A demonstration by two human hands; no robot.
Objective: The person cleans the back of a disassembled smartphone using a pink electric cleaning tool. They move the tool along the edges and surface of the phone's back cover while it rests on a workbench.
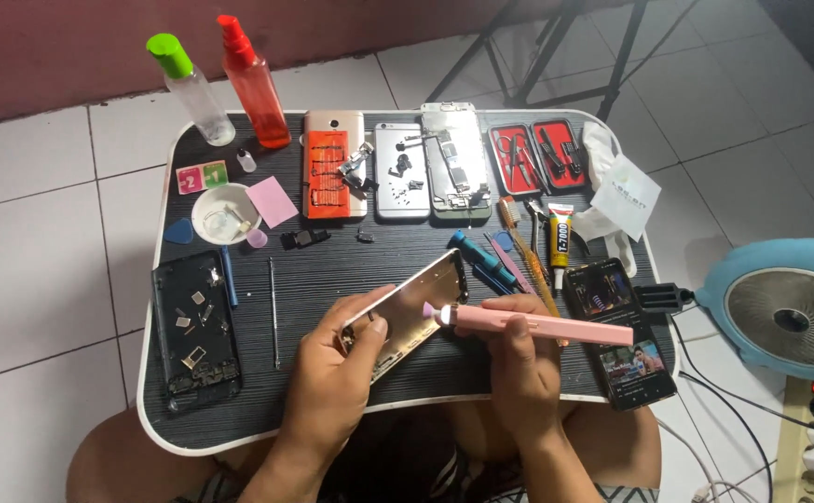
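Note:
My left hand [337, 373] holds a silver phone frame [416, 303] tilted up off the dark lap table [332, 270], gripping its lower end. My right hand [519, 359] grips a long pink pen-shaped tool [542, 324]; its lit tip touches the right edge of the frame. Both hands are over the front middle of the table, above my lap.
At the back stand a green-capped clear bottle [192, 88] and a red spray bottle [253, 84], opened phone parts [402, 172] and a red tool case [537, 154]. A dark phone shell [192, 326] lies left, a lit phone [616, 331] right, a blue fan [784, 312] on the floor.

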